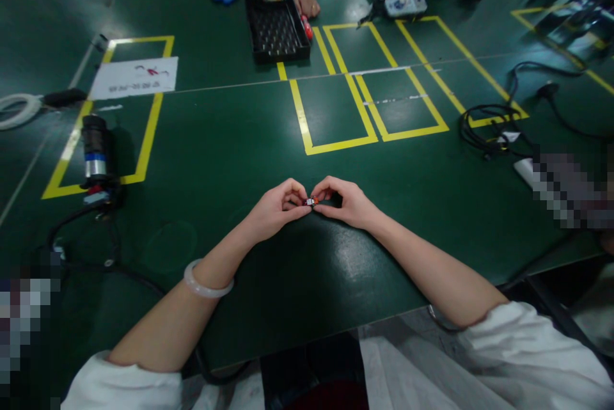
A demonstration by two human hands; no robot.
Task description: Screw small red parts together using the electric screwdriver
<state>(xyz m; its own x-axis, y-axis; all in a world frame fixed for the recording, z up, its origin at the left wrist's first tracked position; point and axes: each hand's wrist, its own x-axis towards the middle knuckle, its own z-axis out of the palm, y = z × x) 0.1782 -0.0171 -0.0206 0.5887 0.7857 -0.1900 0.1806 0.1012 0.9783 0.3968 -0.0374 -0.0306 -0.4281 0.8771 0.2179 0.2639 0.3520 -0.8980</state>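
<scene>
1. In the head view, a small part (311,202) sat just below the centre of the frame, between the fingertips of the left hand (271,213) and the right hand (354,205).
2. The left hand's thumb and fingers were nearly closed, pinching the part's left end; the other fingers curled in behind.
3. The right hand's thumb and forefinger closed on its right end, where orange showed beside a whitish middle. The part was too small and blurred for its exact shape, or any marking on it, to be made out.
4. Both hands were over the bare middle of the green table (215,135).
5. A white card (112,77) at the upper left bore red marks and a line of dark characters, too blurred to read.
6. A black tool (94,141) below the card had a blue band, with no legible brand.
7. The grey box (405,6) at the upper right carried a pale face with darker markings, perhaps a label, but no word could be read.
</scene>
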